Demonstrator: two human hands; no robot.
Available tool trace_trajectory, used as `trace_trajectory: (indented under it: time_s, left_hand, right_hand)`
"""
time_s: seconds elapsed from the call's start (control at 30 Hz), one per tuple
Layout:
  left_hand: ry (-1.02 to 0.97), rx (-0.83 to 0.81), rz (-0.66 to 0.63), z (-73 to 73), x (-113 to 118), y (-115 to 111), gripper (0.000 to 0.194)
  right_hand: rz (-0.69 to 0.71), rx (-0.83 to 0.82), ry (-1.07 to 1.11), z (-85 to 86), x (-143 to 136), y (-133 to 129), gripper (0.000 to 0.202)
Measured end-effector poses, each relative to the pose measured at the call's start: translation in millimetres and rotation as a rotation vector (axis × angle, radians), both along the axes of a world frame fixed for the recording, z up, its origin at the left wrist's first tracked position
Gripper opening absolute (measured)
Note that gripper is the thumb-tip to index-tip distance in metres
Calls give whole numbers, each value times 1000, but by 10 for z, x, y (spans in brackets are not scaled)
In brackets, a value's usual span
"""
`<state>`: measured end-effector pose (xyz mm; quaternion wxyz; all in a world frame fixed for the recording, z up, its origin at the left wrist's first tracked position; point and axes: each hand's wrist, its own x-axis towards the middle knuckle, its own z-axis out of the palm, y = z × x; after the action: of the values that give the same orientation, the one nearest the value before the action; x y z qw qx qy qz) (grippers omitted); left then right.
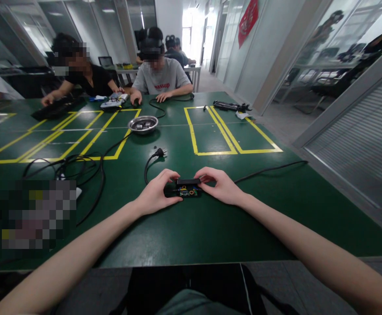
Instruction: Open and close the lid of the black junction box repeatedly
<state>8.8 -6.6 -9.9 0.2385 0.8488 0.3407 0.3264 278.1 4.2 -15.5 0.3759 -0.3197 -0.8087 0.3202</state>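
Observation:
Between my two hands is a small black power adapter point(189, 193) with its casing opened, so the circuit board and two copper-coloured coils show. Its black cover point(188, 181) stands along the far side of the board. My left hand point(154, 193) grips the left end, thumb at the near corner and fingers at the far one. At the right end, my right hand point(222, 187) pinches the cover between thumb and fingers. A power plug point(159, 152) on a black cord lies beyond my left hand. Another black cable point(269, 170) runs off to the right.
A metal bowl point(143, 124) holding small parts stands farther back on the green table point(230, 236). Coiled cables point(76, 164) and a blurred-out item point(35, 214) lie at left. Yellow tape point(215, 153) marks rectangles. Black equipment point(232, 106) lies far right; people sit opposite.

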Motion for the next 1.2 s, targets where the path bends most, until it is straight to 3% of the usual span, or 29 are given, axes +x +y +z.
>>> trace_trajectory:
  time_s: [0.17, 0.7, 0.87, 1.03, 1.2]
  left_hand:
    - [35, -30, -37, 29, 6, -14, 26]
    - [134, -39, -33, 9, -10, -12, 30]
    - [219, 65, -62, 50, 1, -8, 20]
    - [369, 198, -41, 135, 37, -35, 34]
    - [392, 318, -48, 72, 72, -57, 40]
  right_hand:
    - [157, 197, -147, 88, 58, -33, 29]
    - [158, 299, -257, 103, 69, -44, 25]
    - [134, 389, -343, 60, 31, -55, 31]
    - [110, 521, -494, 25, -27, -67, 27]
    - [63, 525, -536, 59, -21, -83, 30]
